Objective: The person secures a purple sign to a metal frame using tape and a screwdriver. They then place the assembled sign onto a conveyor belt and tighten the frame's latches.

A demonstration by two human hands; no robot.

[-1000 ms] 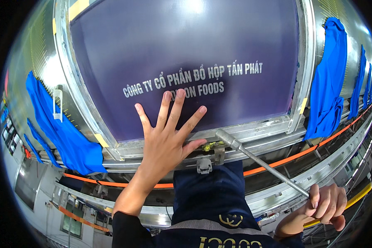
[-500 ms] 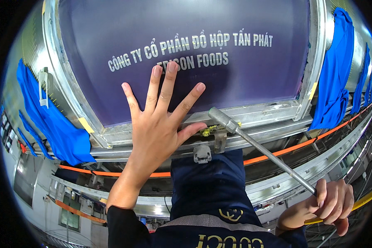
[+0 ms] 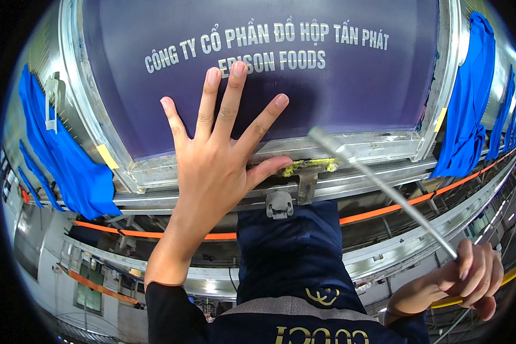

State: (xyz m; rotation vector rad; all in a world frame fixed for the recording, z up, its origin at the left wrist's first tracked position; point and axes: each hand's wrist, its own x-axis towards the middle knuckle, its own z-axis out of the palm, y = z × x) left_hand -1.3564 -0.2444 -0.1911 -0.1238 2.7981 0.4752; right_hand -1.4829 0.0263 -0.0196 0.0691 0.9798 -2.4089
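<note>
A dark purple panel point(image 3: 350, 103) with pale lettering is set in a silver metal frame point(image 3: 378, 139). My left hand point(image 3: 212, 155) lies spread over its lower part, fingers on the panel and thumb near a yellow-smeared metal bracket point(image 3: 308, 182) at the frame's lower edge. Beside that bracket sits a small grey metal block point(image 3: 279, 204). My right hand point(image 3: 470, 278), at lower right, is wrapped round the end of a long-handled socket wrench point(image 3: 401, 200). The wrench slants up and left; its blurred socket end is just above the bracket and appears apart from it.
Blue cloths hang on both sides, one at left point(image 3: 69, 160) and one at right point(image 3: 467, 109). An orange strip point(image 3: 378, 215) runs along the rail below the frame. A yellow curved bar point(image 3: 507, 279) passes behind my right hand.
The wrench's socket end has moved right and slightly up, away from the bracket, and my right hand has shifted right. The view has shifted a little; my left hand stays spread.
</note>
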